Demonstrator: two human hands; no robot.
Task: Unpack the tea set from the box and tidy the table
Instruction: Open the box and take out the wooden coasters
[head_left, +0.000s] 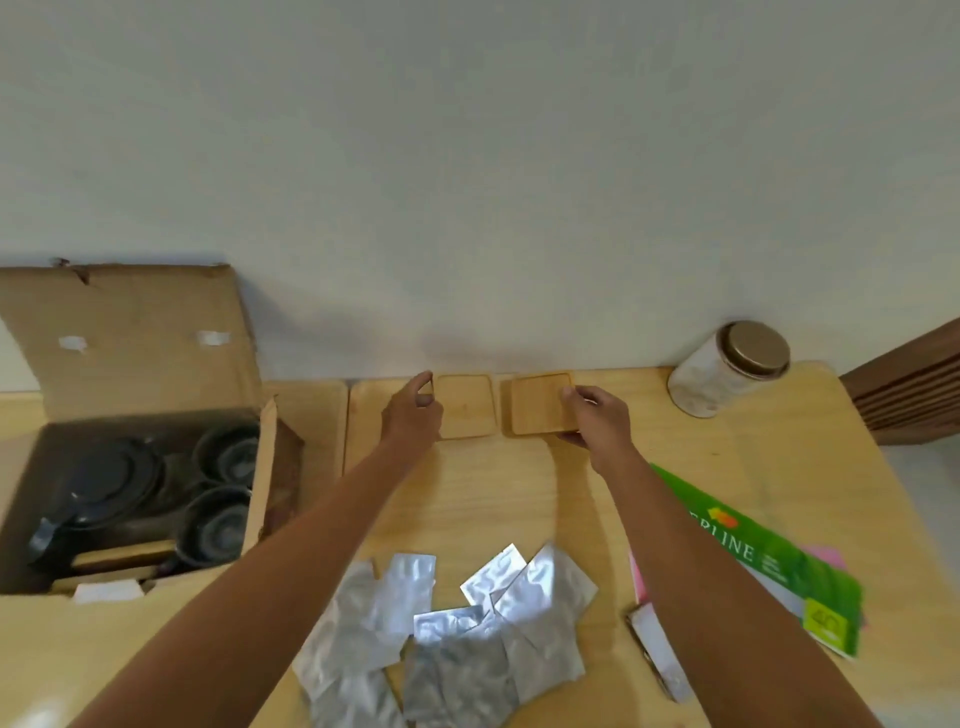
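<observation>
the open cardboard box (130, 415) sits at the left end of the wooden surface (467, 499), its flap up against the wall; inside lie a dark teapot (104, 483) and two dark cups (221, 491). right of the box, the left hand (413, 413) has a loose, open grip, fingers touching the left edge of a square wooden coaster (465, 408). just right of that coaster, the right hand (597, 415) pinches a second coaster (540, 402) by its right edge. nearer than the coasters lie crumpled silver packets (447, 634). right of them is a green leaflet (769, 561). far right of the coasters lies a jar (727, 369) with a metal lid.
</observation>
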